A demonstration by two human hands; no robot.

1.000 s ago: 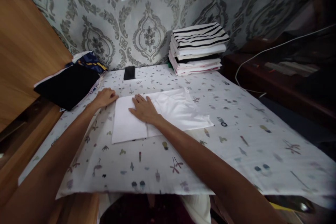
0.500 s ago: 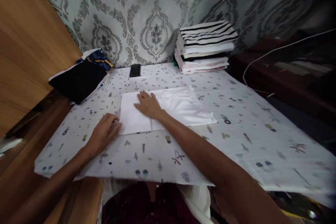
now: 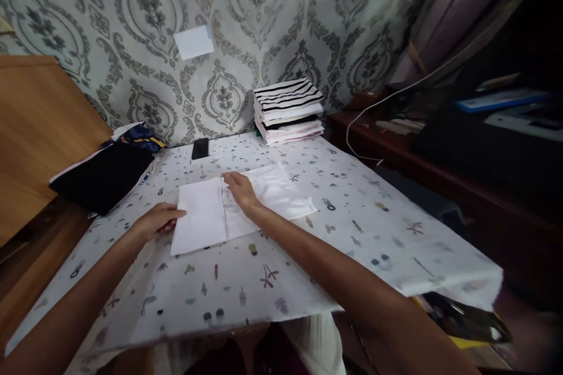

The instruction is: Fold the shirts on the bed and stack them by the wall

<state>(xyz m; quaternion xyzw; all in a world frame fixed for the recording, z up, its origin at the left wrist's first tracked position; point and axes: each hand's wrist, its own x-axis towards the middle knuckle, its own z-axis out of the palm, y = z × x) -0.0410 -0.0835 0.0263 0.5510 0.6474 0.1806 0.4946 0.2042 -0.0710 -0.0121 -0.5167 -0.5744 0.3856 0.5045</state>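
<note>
A white garment [image 3: 200,214] lies flat on the patterned table cover, its left part folded into a smooth rectangle and its right part thin and wrinkled. At the left edge of the fold, my left hand [image 3: 160,220] pinches the cloth between thumb and fingers. My right hand [image 3: 241,190] rests on the garment just right of the folded part, with its fingers pointing up and left toward the fold's upper right corner.
A stack of folded clothes [image 3: 288,111] stands by the wall, and a black phone [image 3: 200,148] lies left of it. Dark folded clothes [image 3: 105,176] sit at the left. A white cable [image 3: 373,104] hangs at the right.
My right hand has moved off the folded part to its right side. My left hand has closed on the left edge. The view has turned to the right and up.
</note>
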